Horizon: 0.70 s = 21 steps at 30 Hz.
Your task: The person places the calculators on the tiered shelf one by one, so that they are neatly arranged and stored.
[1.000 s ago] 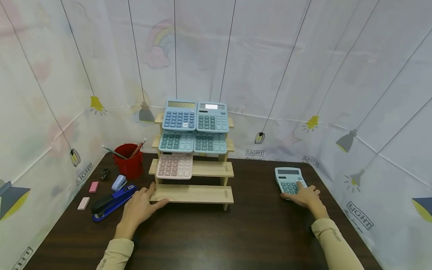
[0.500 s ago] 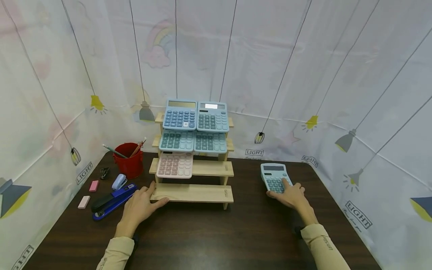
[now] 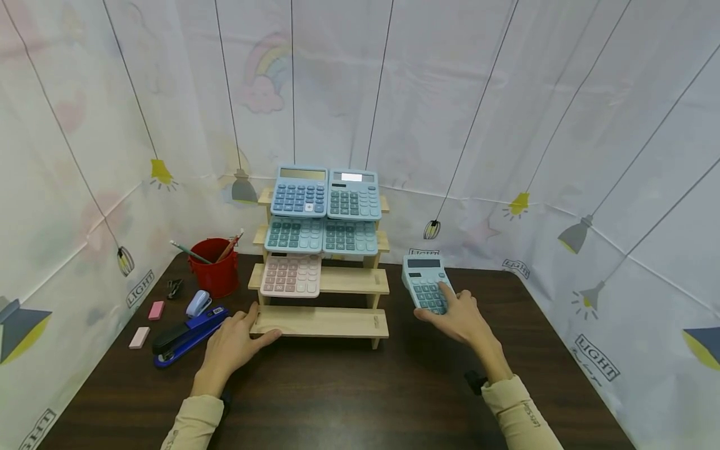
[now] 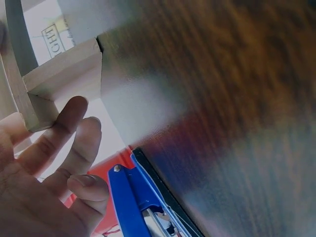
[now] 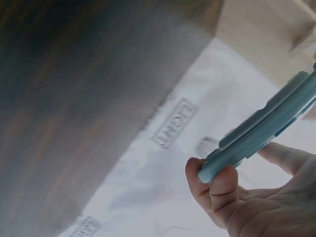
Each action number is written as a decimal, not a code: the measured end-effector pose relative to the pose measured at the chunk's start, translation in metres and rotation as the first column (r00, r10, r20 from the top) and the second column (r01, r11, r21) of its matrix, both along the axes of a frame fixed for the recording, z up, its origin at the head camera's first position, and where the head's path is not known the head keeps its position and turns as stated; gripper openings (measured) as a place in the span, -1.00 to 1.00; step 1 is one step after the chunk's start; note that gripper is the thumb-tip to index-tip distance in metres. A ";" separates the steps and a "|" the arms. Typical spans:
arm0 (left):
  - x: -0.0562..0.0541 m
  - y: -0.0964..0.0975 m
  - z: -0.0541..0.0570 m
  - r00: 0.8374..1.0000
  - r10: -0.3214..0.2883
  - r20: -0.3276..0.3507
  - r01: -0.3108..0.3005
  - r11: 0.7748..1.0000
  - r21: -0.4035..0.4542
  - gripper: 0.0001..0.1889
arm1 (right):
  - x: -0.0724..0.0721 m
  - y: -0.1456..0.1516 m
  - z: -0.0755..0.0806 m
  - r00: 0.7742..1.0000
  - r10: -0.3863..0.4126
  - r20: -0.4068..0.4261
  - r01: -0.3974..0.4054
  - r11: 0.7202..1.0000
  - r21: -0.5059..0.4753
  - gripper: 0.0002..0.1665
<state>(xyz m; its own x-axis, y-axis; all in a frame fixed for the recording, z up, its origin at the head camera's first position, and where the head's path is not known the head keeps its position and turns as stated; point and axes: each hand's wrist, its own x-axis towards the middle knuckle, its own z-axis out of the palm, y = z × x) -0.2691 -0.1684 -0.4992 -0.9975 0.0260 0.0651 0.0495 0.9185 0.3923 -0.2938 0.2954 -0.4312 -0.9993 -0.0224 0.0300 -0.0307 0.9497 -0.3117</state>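
My right hand point(image 3: 460, 317) pinches a light blue calculator point(image 3: 425, 284) by its near right part, to the right of a wooden tiered stand point(image 3: 354, 281). In the right wrist view the calculator point(image 5: 261, 123) is seen edge-on, lifted off the table, with fingers beneath it. My left hand point(image 3: 233, 350) rests at the left end of the stand's lowest tier, its thumb along the front edge. Blue calculators point(image 3: 299, 192) fill the upper two tiers in pairs. A pink calculator point(image 3: 290, 275) lies on the left of the third tier; the lowest tier is bare.
Left of my left hand lies a blue stapler point(image 3: 188, 337). Behind it are a small light blue stapler point(image 3: 199, 304), a red bucket point(image 3: 216, 275) with pencils, a black clip point(image 3: 174, 288) and two erasers point(image 3: 139, 337). Patterned curtains point(image 3: 506, 125) border the dark table point(image 3: 360, 400).
My right hand has carried the light blue calculator leftward from the right side of the table towards the stand, lifting it. My left hand has stayed at the stand's left end.
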 end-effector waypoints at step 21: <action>0.000 -0.001 -0.001 1.000 -0.001 -0.003 0.001 1.000 0.006 0.12 | 0.034 -0.070 0.022 0.981 0.177 -0.076 -0.173 0.983 0.060 0.18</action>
